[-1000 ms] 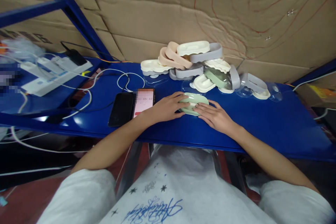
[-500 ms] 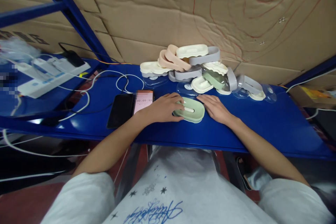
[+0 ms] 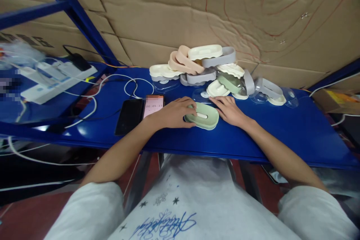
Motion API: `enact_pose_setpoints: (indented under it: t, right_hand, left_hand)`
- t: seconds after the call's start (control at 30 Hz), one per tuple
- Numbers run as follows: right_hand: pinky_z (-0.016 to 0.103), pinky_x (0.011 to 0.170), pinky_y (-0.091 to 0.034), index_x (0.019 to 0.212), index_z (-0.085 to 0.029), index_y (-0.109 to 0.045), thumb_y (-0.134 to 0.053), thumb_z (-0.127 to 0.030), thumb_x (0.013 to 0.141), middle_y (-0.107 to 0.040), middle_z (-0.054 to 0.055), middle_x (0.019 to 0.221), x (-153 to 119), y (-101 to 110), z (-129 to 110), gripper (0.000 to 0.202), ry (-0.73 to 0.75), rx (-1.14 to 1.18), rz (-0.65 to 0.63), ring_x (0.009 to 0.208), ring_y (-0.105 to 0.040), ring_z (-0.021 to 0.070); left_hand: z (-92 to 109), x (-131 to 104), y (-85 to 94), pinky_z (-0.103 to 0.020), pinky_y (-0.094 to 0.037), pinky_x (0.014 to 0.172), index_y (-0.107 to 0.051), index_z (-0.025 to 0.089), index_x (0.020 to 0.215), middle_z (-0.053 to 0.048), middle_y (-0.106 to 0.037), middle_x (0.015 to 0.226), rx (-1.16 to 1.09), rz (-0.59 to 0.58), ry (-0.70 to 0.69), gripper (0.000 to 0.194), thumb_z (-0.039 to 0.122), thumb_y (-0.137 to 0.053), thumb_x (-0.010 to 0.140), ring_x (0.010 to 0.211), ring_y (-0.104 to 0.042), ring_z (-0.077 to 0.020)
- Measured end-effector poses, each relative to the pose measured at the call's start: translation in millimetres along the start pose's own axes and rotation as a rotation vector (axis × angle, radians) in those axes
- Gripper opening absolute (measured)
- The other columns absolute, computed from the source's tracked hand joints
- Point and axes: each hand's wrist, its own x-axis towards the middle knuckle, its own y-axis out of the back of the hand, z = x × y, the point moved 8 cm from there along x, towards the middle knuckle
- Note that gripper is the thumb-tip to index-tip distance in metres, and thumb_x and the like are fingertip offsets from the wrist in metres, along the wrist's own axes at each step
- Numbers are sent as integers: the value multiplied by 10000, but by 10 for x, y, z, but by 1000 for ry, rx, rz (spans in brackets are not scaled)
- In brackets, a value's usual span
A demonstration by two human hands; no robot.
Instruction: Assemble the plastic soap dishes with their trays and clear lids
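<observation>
A pale green oval soap dish [image 3: 211, 117] with a slotted middle lies on the blue table in front of me. My left hand [image 3: 180, 113] grips its left end, thumb at the near side and fingers over the far rim. My right hand [image 3: 229, 110] is just right of the dish, palm down with fingers stretched out. Its fingertips reach the edge of a clear plastic piece [image 3: 198, 96] behind the dish; whether they touch it I cannot tell. Beside that piece sits a cream dish [image 3: 218, 88].
A pile of cream, grey and peach soap dish parts [image 3: 209, 62] stands against the cardboard wall [image 3: 157, 18]. Left of my hands lie a lit phone [image 3: 152, 105] and a black phone [image 3: 128, 117]. White cables run to a power strip [image 3: 42, 93] at far left.
My right hand has shifted slightly toward the back, with its fingers near the clear plastic piece. That piece sits slightly farther right. My left hand keeps its grip on the green dish.
</observation>
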Motion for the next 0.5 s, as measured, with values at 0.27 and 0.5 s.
enact_pose_setpoints:
  t: [0.27, 0.5]
  right_hand:
    - [569, 1092, -479, 1432, -198, -608, -530, -464, 1085, -633, 193, 1392, -165, 96, 20, 444, -75, 36, 161, 1336, -552, 378]
    - [617, 1066, -501, 1591, -257, -544, -476, -407, 1097, -627, 183, 1305, -104, 35, 81, 521, -108, -91, 151, 1243, -569, 378]
  left_hand:
    - [-26, -6, 57, -417, -527, 991, -744, 217, 1247, -98, -699, 1258, 176, -79, 127, 478, 550, -806, 910, 1165, -619, -305]
    - [18, 1, 14, -426, -517, 974, -709, 199, 1316, -112, -685, 1276, 221, -71, 113, 564, 601, -779, 927, 1173, -599, -318]
